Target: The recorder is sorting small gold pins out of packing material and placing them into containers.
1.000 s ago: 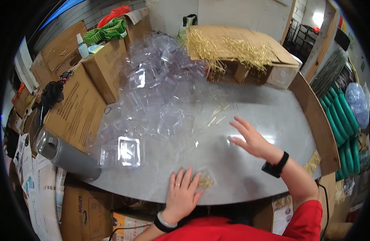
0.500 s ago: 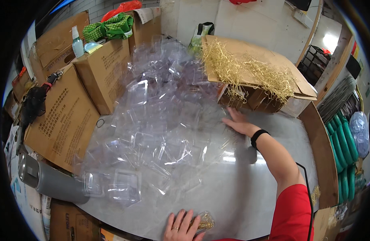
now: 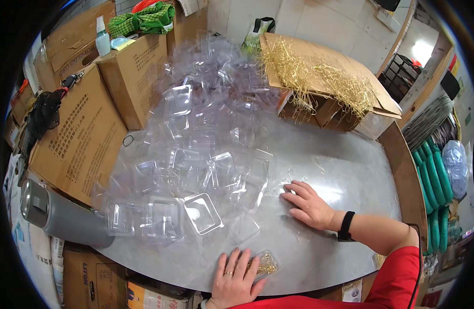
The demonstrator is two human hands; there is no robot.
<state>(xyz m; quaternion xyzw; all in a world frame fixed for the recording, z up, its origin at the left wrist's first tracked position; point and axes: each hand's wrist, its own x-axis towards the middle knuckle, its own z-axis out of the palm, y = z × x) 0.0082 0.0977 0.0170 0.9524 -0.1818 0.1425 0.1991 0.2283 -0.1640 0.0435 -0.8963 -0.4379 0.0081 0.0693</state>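
The clear gold-wire pack (image 3: 268,263) lies rightward against the left hand (image 3: 235,281), fingers (image 3: 241,263) extended, while the spread right hand (image 3: 312,208) is farther.

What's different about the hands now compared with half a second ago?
The right hand has drawn back from near the cardboard box toward the person, over the grey table; whether it grasped anything is unclear. The left hand stays at the small clear packet with gold strands. The box stays put.
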